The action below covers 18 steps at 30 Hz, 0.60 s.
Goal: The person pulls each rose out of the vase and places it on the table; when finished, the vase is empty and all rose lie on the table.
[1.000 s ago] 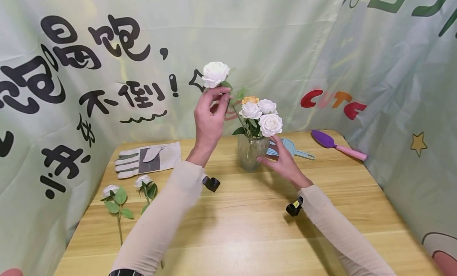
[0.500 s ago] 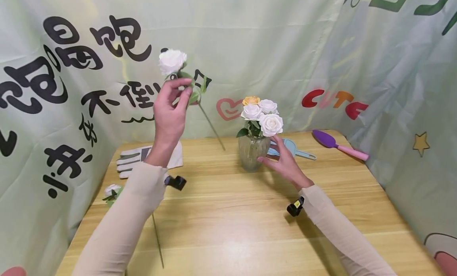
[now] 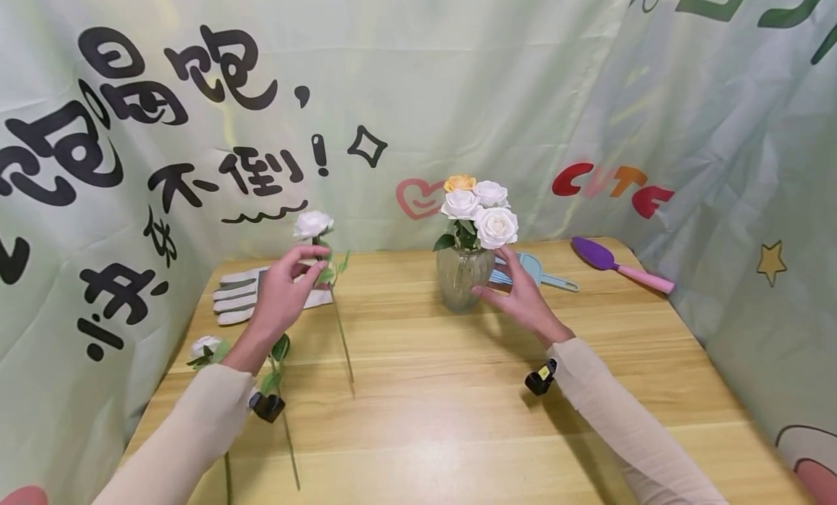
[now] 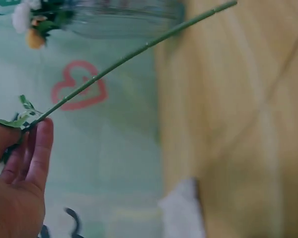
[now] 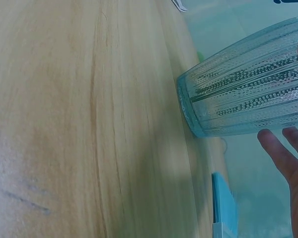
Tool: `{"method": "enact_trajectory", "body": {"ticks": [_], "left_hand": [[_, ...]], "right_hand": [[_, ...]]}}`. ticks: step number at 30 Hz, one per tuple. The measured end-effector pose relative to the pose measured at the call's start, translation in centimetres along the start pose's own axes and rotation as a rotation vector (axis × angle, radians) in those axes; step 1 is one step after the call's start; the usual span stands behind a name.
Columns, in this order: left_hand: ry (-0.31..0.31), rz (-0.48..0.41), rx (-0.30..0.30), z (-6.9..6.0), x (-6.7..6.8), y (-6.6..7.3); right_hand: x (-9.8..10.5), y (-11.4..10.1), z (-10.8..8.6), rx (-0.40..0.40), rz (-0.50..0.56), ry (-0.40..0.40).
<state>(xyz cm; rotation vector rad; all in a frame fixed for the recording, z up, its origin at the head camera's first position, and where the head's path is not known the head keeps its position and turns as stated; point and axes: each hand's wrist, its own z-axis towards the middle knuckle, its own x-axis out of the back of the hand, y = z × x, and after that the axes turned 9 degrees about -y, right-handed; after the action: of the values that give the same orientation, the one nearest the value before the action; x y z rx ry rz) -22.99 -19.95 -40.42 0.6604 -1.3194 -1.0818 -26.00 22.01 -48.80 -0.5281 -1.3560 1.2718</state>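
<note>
In the head view my left hand [image 3: 284,287] pinches a white rose [image 3: 314,224] just under its bloom. Its long green stem [image 4: 121,60] slants down, its end free of any vase, as the left wrist view shows. My right hand [image 3: 519,298] holds the side of a ribbed glass vase [image 3: 458,280], thumb in front. In the right wrist view, fingers [image 5: 278,148] and thumb lie on opposite sides of the vase. Several white roses [image 3: 497,227] and an orange-yellow rose [image 3: 460,183] stand in it.
Two more roses lie at the left: one white bloom [image 3: 205,347] shows, the other's bloom is hidden by my arm. Behind them lies a grey-white glove [image 3: 235,294]. A light-blue handled tool [image 3: 532,267] is behind the vase, a purple trowel [image 3: 591,254] at the back right.
The left hand has carried the white rose away from the vase, to the left, then down toward the table. My right hand stays at the vase.
</note>
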Motion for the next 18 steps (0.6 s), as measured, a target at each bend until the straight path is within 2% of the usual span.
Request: {"method": "enact_trajectory", "body": {"ticks": [5,9,13,18], "left_hand": [[-0.071,-0.05,0.102,-2.0,-0.2,-3.0],[-0.125,-0.074,0.203,-3.8,-0.5,-4.7],[-0.169,-0.104,0.28,-5.2,-1.1,-6.1],[-0.2,-0.135,0.336,-6.3,-2.1,-7.6]], "right_hand": [[-0.1,0.0,0.1,-0.011,0.014,0.005],[-0.1,-0.1,0.1,-0.017,0.018,0.0],[-0.1,-0.1,0.1,-0.016,0.012,0.001],[0.0,-0.1,0.1,-0.011,0.011,0.001]]}}
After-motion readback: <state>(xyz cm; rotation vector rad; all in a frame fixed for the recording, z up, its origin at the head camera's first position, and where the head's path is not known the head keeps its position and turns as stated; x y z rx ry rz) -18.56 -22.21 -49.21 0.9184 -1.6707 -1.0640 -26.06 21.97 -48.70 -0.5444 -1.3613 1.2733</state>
